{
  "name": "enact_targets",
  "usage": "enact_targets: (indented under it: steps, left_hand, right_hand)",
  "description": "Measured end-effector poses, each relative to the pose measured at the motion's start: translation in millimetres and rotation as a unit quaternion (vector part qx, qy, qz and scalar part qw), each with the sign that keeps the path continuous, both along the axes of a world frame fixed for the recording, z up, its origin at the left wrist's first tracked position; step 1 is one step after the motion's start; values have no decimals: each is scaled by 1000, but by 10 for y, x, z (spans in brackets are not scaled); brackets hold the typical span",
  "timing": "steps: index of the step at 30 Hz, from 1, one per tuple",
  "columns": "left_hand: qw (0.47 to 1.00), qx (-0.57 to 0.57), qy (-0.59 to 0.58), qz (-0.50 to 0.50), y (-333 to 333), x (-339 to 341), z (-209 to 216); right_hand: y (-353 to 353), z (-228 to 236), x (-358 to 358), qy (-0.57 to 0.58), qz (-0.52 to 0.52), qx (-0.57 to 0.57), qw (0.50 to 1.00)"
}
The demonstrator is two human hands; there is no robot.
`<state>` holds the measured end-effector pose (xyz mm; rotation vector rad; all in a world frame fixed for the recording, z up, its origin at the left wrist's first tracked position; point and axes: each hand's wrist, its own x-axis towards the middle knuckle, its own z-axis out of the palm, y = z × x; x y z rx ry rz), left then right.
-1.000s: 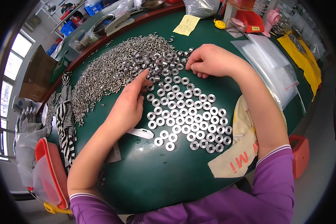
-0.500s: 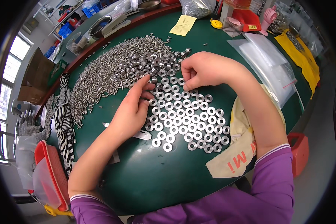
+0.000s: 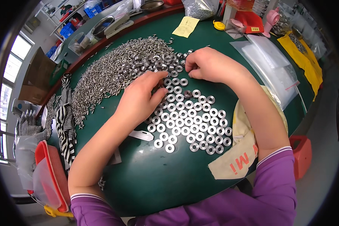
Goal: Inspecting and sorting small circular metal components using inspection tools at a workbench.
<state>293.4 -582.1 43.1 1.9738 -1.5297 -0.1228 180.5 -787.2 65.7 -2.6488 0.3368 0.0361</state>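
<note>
Laid flat in loose, close-set rows on the green tabletop (image 3: 158,180): metal rings (image 3: 188,124), a few toward the lower left slightly apart from the rest. Banked beyond their far border, a jumbled pile of more rings (image 3: 154,62), merging leftward into a broad heap of small metal pins (image 3: 101,79). Over the rows' upper left border, left hand (image 3: 137,94) with thumb and forefinger parted, tips right by the rings; contact hard to tell. Near the upper right border, right hand (image 3: 211,64) with fingers curled and thumb drawn close; impossible to tell if pinching anything. Lower left of the rows, a white plastic handle (image 3: 143,135), partly beneath the left forearm. To the right, a beige cloth (image 3: 229,165) with red print, beside the right forearm and close to the near edge, narrowing the room there. Farther right, clear plastic bags (image 3: 271,69). Between lowest rings and near edge, a wide sweep of green, roomy for the forearms. Bounding the far side, a raised reddish-brown rim (image 3: 147,19); at left, bordering the heap, a black-and-white striped cloth (image 3: 65,116).
</note>
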Motion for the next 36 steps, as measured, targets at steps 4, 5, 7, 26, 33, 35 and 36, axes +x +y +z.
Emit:
enact_targets:
  steps: [4,5,7,26,33,35,36]
  left_hand:
    - [998,34,-29,42,-100,-31,-31]
    - [998,34,-29,41,-107,-28,-44]
    - [998,13,26,62,-109,-27,-71]
    - [994,-29,87,54,65,39,-77]
    - [994,9,77,78,195,151,-94]
    - [996,14,56,69,200,137,-73]
    - [998,17,35,58,198,124,-58]
  right_hand:
    - [-129,-15,8,-10,43,23,999]
    - [-133,8,6,12,29,54,998]
    - [-144,17,6,33,14,87,996]
    - [-180,-24,29,48,-110,103,987]
    - [-25,57,0,108,14,128,986]
    - [-4,71,3,127,8,124,984]
    - [-11,64,-10,70,31,58,995]
